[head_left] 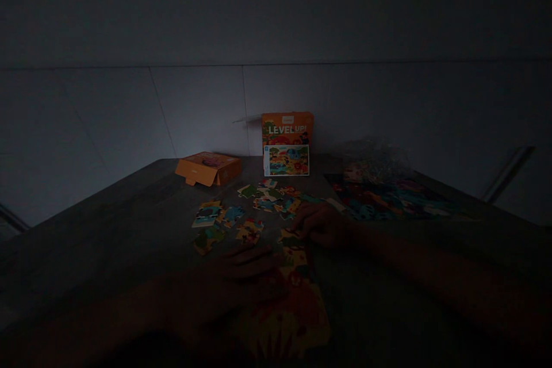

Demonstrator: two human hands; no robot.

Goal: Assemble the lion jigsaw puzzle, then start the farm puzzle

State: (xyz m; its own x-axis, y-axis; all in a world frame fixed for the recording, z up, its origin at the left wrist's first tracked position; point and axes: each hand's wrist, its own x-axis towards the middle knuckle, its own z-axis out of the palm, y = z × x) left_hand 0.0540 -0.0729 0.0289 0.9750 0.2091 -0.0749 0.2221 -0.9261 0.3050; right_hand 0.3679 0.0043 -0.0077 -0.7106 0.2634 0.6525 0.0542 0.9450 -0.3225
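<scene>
The scene is very dim. A partly joined jigsaw puzzle (pixel 297 305), with a red lion on yellow, lies on the table close to me. Across its left side my left hand (pixel 233 276) rests flat, fingers stretched out. At the puzzle's far end, my right hand (pixel 322 224) has its fingers bent and pinched on the edge of a green and yellow puzzle piece (pixel 290 238). Whether that piece is locked into the rest I cannot tell. Several loose puzzle pieces (pixel 250 232) lie beyond my left hand, and more pieces (pixel 269 198) are scattered farther back.
An orange "LEVEL UP!" box (pixel 287 123) stands at the back, a picture card (pixel 287 161) leaning on it. An open orange box (pixel 209 168) lies to its left. At right are a clear plastic bag (pixel 375 161) and a dark, colourful picture sheet (pixel 397 201). A wall (pixel 202 103) rises behind the table.
</scene>
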